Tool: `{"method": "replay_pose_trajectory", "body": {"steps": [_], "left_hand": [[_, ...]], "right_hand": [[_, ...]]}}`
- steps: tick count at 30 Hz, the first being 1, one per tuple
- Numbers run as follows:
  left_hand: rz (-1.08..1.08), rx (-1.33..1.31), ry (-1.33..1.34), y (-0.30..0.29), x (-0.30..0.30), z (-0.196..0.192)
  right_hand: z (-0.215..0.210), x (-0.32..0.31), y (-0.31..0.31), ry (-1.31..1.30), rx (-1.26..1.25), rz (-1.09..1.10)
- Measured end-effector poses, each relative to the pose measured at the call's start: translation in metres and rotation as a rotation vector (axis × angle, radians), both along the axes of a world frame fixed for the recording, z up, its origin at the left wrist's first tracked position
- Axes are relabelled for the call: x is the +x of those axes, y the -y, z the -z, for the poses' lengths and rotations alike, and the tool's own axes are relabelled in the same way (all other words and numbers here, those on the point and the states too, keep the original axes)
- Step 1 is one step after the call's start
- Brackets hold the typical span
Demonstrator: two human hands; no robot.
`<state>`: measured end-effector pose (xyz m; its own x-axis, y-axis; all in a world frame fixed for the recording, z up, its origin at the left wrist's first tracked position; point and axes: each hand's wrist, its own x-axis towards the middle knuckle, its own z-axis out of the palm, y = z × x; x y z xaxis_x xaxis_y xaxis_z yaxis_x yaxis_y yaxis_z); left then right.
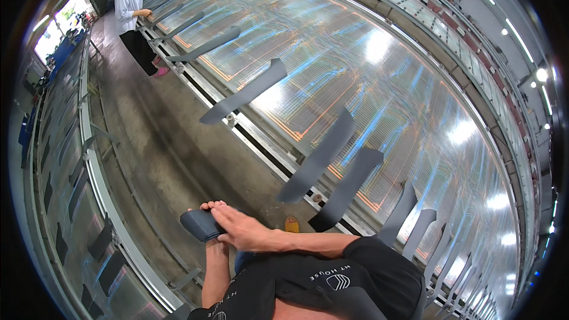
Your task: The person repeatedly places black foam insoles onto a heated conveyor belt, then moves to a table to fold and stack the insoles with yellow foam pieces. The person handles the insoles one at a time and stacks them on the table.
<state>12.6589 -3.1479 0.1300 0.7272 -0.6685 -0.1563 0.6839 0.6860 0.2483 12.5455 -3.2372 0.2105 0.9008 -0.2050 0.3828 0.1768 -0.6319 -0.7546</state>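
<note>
A folded bundle of dark grey strips (200, 226) is held low in front of me, over the aisle. My left hand (212, 205) wraps it from beneath; only some fingertips show past its far side. Across its near end lies my right hand (243, 229), fingers along the top and thumb at the lower edge. Both hands are closed on the bundle. Similar grey strips lie along the edge of the long table to my right, the nearest being one strip (349, 189) and another strip (320, 157), their ends overhanging the rail.
The long table (409, 112) has a shiny top with orange and blue line patterns and a metal edge rail (261, 151). A second table (118, 225) with grey pieces runs along my left. Far up the concrete aisle (172, 136), a person in white (127, 9) reaches over the table.
</note>
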Motion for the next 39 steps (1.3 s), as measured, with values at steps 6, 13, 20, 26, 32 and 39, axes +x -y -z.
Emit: {"method": "replay_pose_trajectory", "body": {"steps": [6,13,20,26,32,39], "left_hand": [[0.013,-0.096,0.032,-0.001,0.076,0.007],[0.154,-0.112,0.025,-0.005,0.153,0.0],[0.09,0.045,0.004,0.013,0.202,0.02],[0.148,0.048,-0.118,0.042,0.243,-0.006],[0.073,0.025,-0.081,0.057,0.287,0.0],[-0.034,0.099,-0.124,0.07,0.325,-0.006]], "right_hand": [[0.021,0.087,-0.033,-0.017,-0.277,0.05],[-0.003,0.155,-0.031,0.004,-0.144,0.157],[-0.025,0.191,0.015,0.082,0.542,0.47],[0.018,0.165,0.165,0.281,0.896,1.028],[0.082,0.113,0.3,0.115,0.846,1.554],[0.069,0.191,0.249,-0.097,-0.292,1.302]]}}
